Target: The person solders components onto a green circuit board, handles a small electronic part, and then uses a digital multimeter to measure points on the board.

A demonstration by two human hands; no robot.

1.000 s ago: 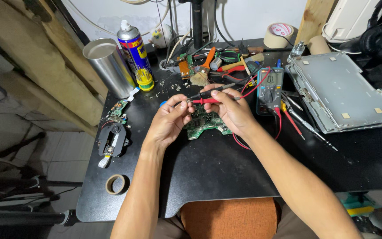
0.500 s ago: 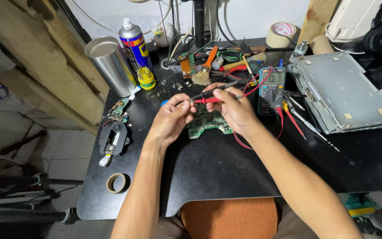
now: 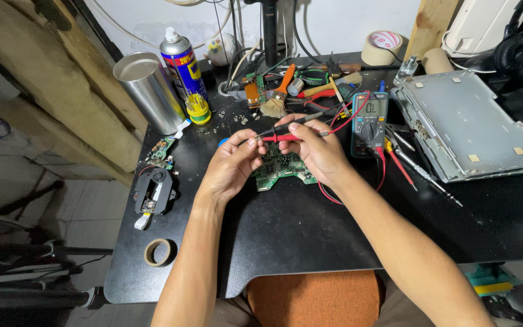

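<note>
Over the black tabletop [image 3: 310, 224], the right hand [image 3: 316, 151] holds both meter probes, the red probe [image 3: 286, 138] and the black probe [image 3: 292, 124], in a closed grip, their tips pointing at a tiny part [image 3: 254, 140] pinched between the fingertips of the left hand [image 3: 231, 166]. This happens just above the green circuit board [image 3: 282, 166], with the multimeter [image 3: 368, 121] just to the right. The risk I see is slippage: held in one hand, the two tips could touch each other and give a false reading, or nudge the small part out of the pinch, dropping it among the screws [image 3: 237, 118] scattered nearby. The red lead [image 3: 382, 172] looped by the wrist could also snag.
</note>
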